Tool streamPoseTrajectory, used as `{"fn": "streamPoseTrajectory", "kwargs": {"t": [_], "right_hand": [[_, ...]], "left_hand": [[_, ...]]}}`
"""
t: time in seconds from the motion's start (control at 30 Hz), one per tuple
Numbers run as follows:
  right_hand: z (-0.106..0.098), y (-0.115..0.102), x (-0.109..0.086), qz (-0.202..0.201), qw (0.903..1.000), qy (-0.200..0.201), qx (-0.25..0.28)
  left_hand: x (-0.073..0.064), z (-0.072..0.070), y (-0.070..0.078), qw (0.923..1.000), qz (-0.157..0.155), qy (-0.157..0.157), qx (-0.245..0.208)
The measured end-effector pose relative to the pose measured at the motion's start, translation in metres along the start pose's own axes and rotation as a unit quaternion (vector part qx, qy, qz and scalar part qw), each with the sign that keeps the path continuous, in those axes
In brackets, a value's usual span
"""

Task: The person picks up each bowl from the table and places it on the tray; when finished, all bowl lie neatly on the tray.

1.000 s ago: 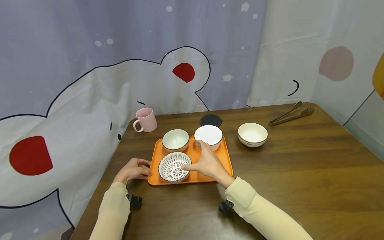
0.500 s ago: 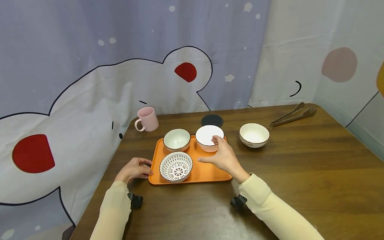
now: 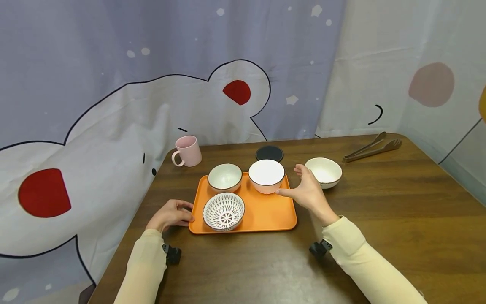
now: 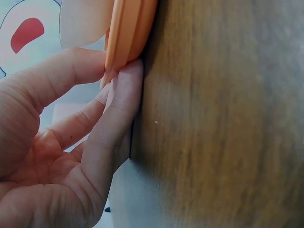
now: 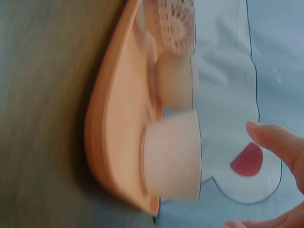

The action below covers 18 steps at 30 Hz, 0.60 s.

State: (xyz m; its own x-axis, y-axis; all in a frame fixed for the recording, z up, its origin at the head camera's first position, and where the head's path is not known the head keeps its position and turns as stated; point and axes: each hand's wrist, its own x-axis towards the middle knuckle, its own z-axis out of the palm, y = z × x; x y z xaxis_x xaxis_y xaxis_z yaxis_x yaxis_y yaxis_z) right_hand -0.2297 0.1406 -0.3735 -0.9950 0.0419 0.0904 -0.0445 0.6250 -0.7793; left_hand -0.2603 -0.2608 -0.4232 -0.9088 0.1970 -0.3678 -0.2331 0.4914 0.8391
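At the left edge of the orange tray [image 3: 265, 217], my left hand [image 3: 172, 214] pinches the rim between thumb and fingers, as the left wrist view shows close up. On the tray stand a patterned bowl [image 3: 223, 212] at front left, a pale bowl [image 3: 225, 176] behind it and a white dark-rimmed bowl [image 3: 266, 175] at back right. My right hand [image 3: 309, 192] hovers past the tray's right side, thumb and fingers spread, holding nothing. Its fingers overlap the left side of a cream bowl [image 3: 327, 171] standing on the table.
A pink mug [image 3: 188, 151] stands at the back left of the wooden table [image 3: 243, 270]. Behind the tray lies a black round coaster [image 3: 269, 153]. Metal tongs [image 3: 372, 148] lie at the back right. A printed curtain [image 3: 171, 38] hangs behind the table.
My right hand has moved right from over the patterned bowl, across the tray, to beside the cream bowl. The left hand has stayed at the tray's edge.
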Motion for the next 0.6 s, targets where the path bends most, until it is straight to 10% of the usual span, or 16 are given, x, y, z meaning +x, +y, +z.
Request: {"fn": "streamPoseTrajectory", "kwargs": {"t": [0.6], "right_hand": [[-0.049, 0.061, 0.031, 0.057, 0.9904, 0.088, -0.090]], "left_hand": [[0.004, 0.003, 0.000, 0.9996, -0.019, 0.018, 0.008]]}}
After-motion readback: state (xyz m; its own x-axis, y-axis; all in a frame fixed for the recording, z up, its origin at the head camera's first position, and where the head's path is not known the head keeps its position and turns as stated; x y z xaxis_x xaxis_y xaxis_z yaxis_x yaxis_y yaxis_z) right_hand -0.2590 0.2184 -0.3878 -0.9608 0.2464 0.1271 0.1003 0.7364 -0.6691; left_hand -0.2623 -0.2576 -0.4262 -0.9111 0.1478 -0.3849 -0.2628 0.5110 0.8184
